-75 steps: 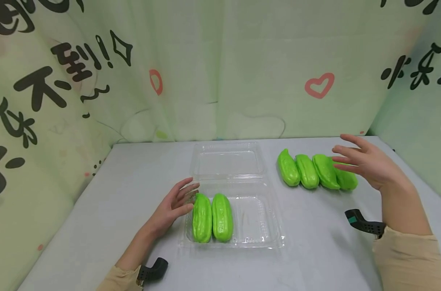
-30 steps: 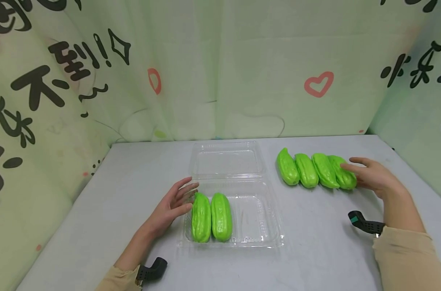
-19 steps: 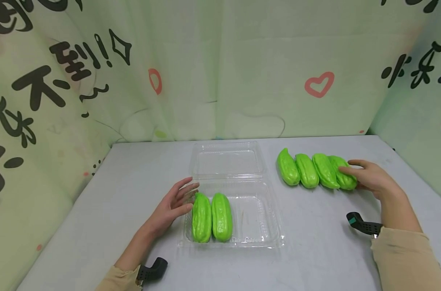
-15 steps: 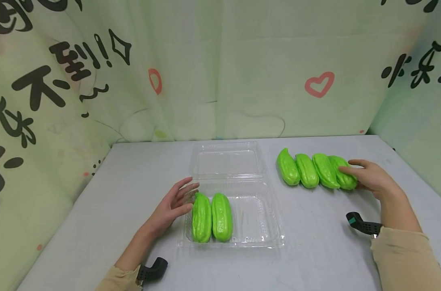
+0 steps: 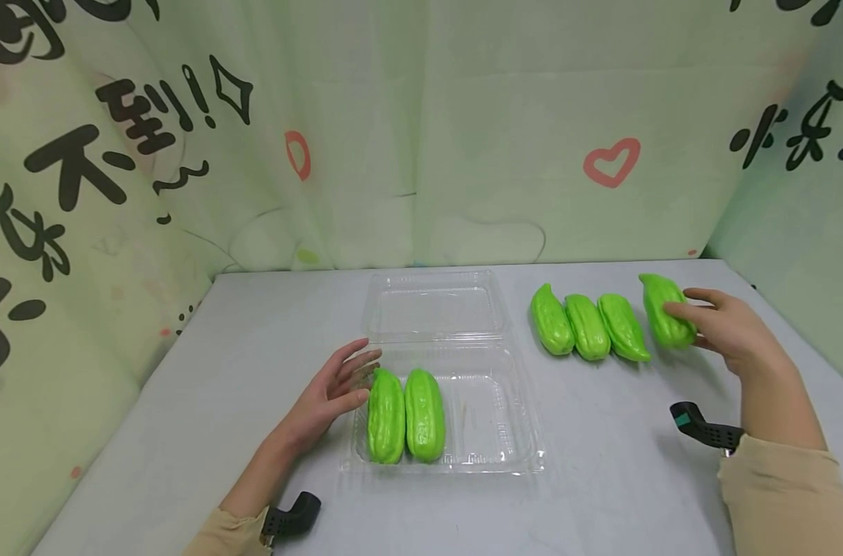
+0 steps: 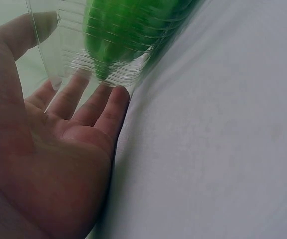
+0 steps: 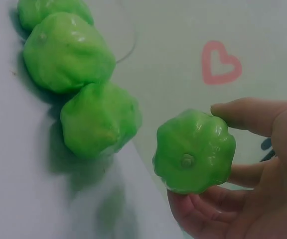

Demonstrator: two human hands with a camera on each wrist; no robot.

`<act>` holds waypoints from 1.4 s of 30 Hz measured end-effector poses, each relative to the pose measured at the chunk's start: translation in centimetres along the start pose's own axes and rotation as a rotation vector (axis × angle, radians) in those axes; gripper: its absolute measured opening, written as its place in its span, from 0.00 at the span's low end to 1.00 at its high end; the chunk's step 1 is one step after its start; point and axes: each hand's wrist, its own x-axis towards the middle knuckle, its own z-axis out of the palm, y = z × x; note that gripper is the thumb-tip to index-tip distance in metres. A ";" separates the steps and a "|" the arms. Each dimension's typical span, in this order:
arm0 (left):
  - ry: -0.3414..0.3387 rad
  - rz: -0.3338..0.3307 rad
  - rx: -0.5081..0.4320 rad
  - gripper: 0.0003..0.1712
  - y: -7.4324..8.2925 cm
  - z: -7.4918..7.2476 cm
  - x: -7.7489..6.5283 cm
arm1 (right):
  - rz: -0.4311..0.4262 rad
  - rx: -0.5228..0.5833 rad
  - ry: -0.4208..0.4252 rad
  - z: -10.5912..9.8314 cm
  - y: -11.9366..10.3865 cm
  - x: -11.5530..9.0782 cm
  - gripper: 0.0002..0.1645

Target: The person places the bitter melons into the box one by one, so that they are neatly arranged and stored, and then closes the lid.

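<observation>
In the head view my right hand (image 5: 730, 328) grips a glossy, ribbed green gourd (image 5: 666, 313) with a pointed tip, held above the table beside the row of gourds. The right wrist view shows the blunt end of this gourd (image 7: 193, 152) between thumb and curled fingers. My left hand (image 5: 327, 401), fingers relaxed, rests at the left edge of a clear plastic clamshell box (image 5: 491, 417). In the left wrist view its fingertips (image 6: 116, 99) are right at the box's ribbed wall. Two gourds (image 5: 387, 417) lie side by side in the box's left half.
Three more green gourds (image 5: 588, 328) lie in a row at the back right of the white table (image 5: 255, 347). The clamshell's lid (image 5: 431, 305) lies folded back behind its base. A printed green curtain (image 5: 463, 154) encloses the table's back and sides.
My right hand came down to the rightmost gourd of the row, took hold of it and lifted it up and to the right, apart from the others. My left hand has stayed at the box.
</observation>
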 end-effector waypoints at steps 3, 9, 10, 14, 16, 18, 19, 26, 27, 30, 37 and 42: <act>0.001 -0.001 0.003 0.43 0.0 0.0 0.0 | -0.038 0.007 0.006 0.3 -1.2 -0.4 0.54; 0.000 -0.004 0.012 0.43 0.1 0.1 0.0 | -0.093 0.022 -0.014 0.9 -3.0 -1.2 0.51; 0.000 -0.004 0.014 0.43 0.1 0.1 0.0 | -0.105 0.026 -0.021 1.0 -3.2 -1.2 0.51; 0.002 -0.003 0.015 0.43 0.1 0.1 -0.1 | -0.149 0.041 -0.065 1.6 -4.1 -1.5 0.51; 0.002 -0.002 0.015 0.43 0.1 0.0 -0.1 | -0.168 0.052 -0.095 2.1 -4.5 -1.6 0.51; 0.000 0.001 0.011 0.43 0.0 0.0 -0.1 | -0.179 0.060 -0.116 2.6 -5.0 -1.7 0.51; -0.001 0.002 0.009 0.43 0.0 0.0 -0.1 | -0.185 0.064 -0.125 2.8 -5.2 -1.8 0.50; -0.005 0.007 -0.001 0.43 0.1 0.0 0.0 | -0.223 0.072 -0.181 4.6 -6.7 -2.3 0.48; -0.005 0.006 -0.001 0.43 0.2 0.1 0.0 | -0.230 0.074 -0.189 4.8 -6.8 -2.4 0.47; -0.005 0.005 -0.006 0.44 0.2 0.1 0.0 | -0.257 0.078 -0.205 5.5 -7.3 -2.7 0.46; -0.004 0.005 -0.011 0.44 0.2 0.1 0.0 | -0.318 0.055 -0.221 7.1 -8.5 -3.7 0.44; -0.003 0.009 -0.013 0.44 0.2 0.1 0.1 | -0.347 0.020 -0.241 8.2 -9.5 -4.4 0.42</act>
